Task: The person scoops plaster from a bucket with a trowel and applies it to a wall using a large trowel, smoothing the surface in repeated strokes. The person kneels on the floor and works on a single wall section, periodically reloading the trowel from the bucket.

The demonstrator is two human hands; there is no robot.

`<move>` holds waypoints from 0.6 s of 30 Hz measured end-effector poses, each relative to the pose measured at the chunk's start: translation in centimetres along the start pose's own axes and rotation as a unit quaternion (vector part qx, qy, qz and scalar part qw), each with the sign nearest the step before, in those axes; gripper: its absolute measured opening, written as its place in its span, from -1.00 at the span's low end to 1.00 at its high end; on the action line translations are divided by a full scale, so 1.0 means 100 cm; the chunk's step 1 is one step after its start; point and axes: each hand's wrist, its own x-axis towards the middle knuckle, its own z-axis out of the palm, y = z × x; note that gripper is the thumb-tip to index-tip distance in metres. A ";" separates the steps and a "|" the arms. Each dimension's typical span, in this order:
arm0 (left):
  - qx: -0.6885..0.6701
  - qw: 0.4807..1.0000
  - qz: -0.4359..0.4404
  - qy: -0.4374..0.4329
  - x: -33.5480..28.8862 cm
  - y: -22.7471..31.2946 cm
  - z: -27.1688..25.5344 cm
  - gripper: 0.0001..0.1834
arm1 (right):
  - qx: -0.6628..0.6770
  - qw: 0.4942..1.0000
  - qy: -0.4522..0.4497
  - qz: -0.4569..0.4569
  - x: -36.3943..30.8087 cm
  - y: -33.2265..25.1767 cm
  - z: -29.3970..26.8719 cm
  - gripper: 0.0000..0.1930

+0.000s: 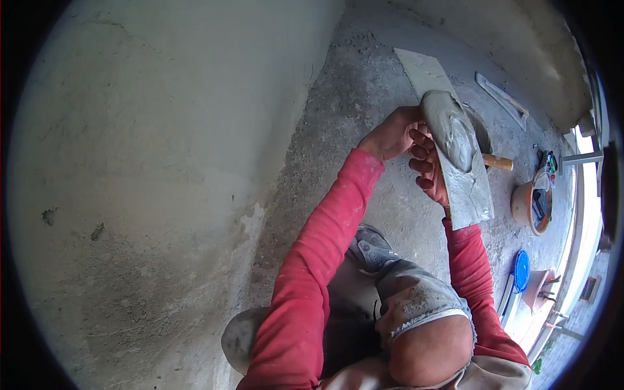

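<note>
A long, flat pale plastering blade (478,201) stretches in front of me, tilted, with a mound of wet grey plaster (448,127) on its middle. My left hand (398,132) is closed at the blade's left edge, its fingertips partly hidden. Below it, my right hand (430,170) reaches under the blade with curled fingers showing at the left edge; the rest of its grip is covered. Beyond the blade, a wooden handle (498,161) sticks out beside a dark curved shape, whose kind I cannot make out.
A grey wall (162,130), part smooth and part rough, rises on the left. On the concrete floor (364,78) lies a long frame-like tool (502,99). A bucket (522,203) with tools stands at the right, near a blue lid (521,270). My bent knee (432,351) is below.
</note>
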 end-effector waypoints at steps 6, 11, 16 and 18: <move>-0.019 0.990 0.001 0.137 -0.043 -0.013 -0.055 -0.42 | -0.065 0.968 0.219 -0.101 0.056 0.064 -0.098 -0.47; 0.066 0.925 -0.241 0.286 -0.179 -0.075 -0.076 -0.23 | -0.047 0.970 0.238 -0.027 0.152 0.123 -0.170 -0.47; 0.375 0.820 -0.386 0.195 -0.352 -0.055 0.044 -0.30 | 0.043 0.946 0.316 -0.051 0.212 0.198 -0.214 -0.58; 0.329 0.756 -0.533 0.190 -0.363 0.014 0.111 -0.43 | -0.169 0.922 0.330 -0.110 0.226 0.214 -0.219 -0.63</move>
